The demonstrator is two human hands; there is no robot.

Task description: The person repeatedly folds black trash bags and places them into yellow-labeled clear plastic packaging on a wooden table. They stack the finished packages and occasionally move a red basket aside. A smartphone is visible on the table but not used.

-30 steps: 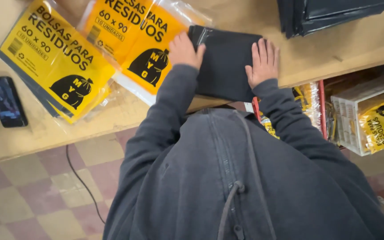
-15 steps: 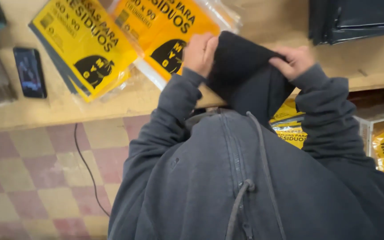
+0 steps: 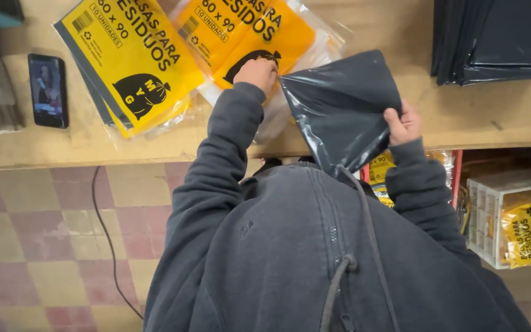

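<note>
My right hand [image 3: 403, 123] grips the right edge of a folded stack of black plastic bags [image 3: 339, 98], lifted and tilted above the front edge of the wooden table [image 3: 155, 144]. My left hand [image 3: 258, 72] is curled with closed fingers on the near end of a clear packet with an orange-yellow label [image 3: 265, 31], just left of the black stack. The dark sleeves and hooded top I wear fill the lower part of the view and hide the bottom of the stack.
A pile of yellow-labelled packets [image 3: 133, 61] lies left of the clear packet. A phone [image 3: 47, 90] rests at the table's left. Dark folded bags [image 3: 499, 37] are stacked at the back right. Under the table stands a box of yellow packets [image 3: 517, 227]. A cable [image 3: 109, 240] crosses the tiled floor.
Both hands lay flat on the black stack on the table, then lifted it. Now only my right hand holds it, and my left hand has moved onto the clear packet.
</note>
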